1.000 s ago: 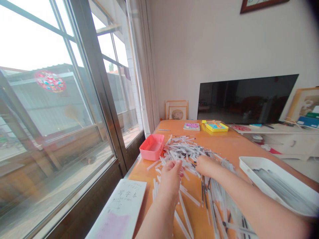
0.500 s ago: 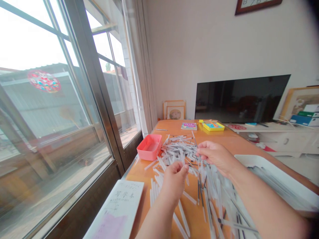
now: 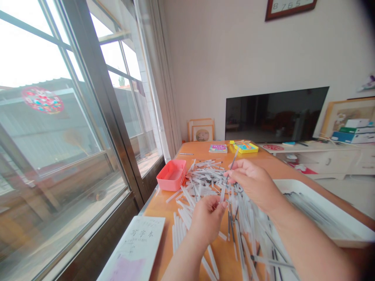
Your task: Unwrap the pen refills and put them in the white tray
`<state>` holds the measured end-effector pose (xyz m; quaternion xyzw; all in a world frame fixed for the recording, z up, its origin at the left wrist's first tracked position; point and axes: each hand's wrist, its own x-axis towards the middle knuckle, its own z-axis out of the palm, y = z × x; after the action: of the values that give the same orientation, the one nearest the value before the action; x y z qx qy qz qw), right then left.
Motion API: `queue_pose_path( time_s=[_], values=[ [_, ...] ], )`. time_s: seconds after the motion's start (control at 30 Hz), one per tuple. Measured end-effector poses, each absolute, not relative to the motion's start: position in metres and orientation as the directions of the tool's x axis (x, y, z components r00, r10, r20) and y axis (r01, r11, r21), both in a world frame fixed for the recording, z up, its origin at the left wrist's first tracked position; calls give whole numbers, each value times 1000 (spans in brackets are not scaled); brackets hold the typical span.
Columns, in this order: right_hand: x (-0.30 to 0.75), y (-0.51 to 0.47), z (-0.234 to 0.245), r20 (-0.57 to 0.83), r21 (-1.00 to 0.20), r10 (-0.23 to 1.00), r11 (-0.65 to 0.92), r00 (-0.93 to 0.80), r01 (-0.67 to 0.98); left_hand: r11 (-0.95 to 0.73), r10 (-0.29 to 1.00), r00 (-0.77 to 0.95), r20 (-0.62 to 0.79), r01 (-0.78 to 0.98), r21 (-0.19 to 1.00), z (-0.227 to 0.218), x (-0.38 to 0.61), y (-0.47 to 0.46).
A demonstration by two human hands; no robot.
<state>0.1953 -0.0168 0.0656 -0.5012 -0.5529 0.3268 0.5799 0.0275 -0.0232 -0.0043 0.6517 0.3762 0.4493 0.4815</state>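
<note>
My right hand (image 3: 250, 179) pinches a thin dark pen refill (image 3: 234, 159), which leans up and to the right out of the fingertips. Lower and to its left, my left hand (image 3: 208, 218) has thumb and forefinger closed on a clear pen barrel (image 3: 222, 192) that points upward. The lower end of the refill is close to the barrel's top; whether they touch I cannot tell. Below and behind both hands spreads a heap of whitish plastic pen parts (image 3: 205, 173). More long clear tubes and dark refills (image 3: 231, 224) lie beneath my right forearm.
A pink basket (image 3: 171, 183) stands left of the heap. On the right, a white tray (image 3: 331, 203) holds long thin refills. A notebook (image 3: 136, 244) lies near the front left. Toward the back are a small colourful book (image 3: 218, 148) and a yellow box (image 3: 252, 150).
The view has shifted slightly to the right. The refill in my right hand now leans to the right instead of the left, and the barrel in my left hand stands more upright.
</note>
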Motion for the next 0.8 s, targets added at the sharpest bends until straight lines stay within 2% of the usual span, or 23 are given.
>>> queue_pose_path(
  time_s=[0.4,0.53,0.67,0.8],
  values=[
    [186,-23,71,216,-949,976,205,19,238,-258,901,381,209,81,963,-3,26,-22],
    [188,-26,74,194,-951,980,176,47,254,-267,897,387,214,89,960,-1,26,-21],
    [197,-21,70,212,-939,971,171,109,297,-269,919,325,224,99,958,-4,23,-17],
    [211,-1,43,203,-879,971,125,124,460,-269,943,224,247,75,960,-11,17,-9]
  ],
)
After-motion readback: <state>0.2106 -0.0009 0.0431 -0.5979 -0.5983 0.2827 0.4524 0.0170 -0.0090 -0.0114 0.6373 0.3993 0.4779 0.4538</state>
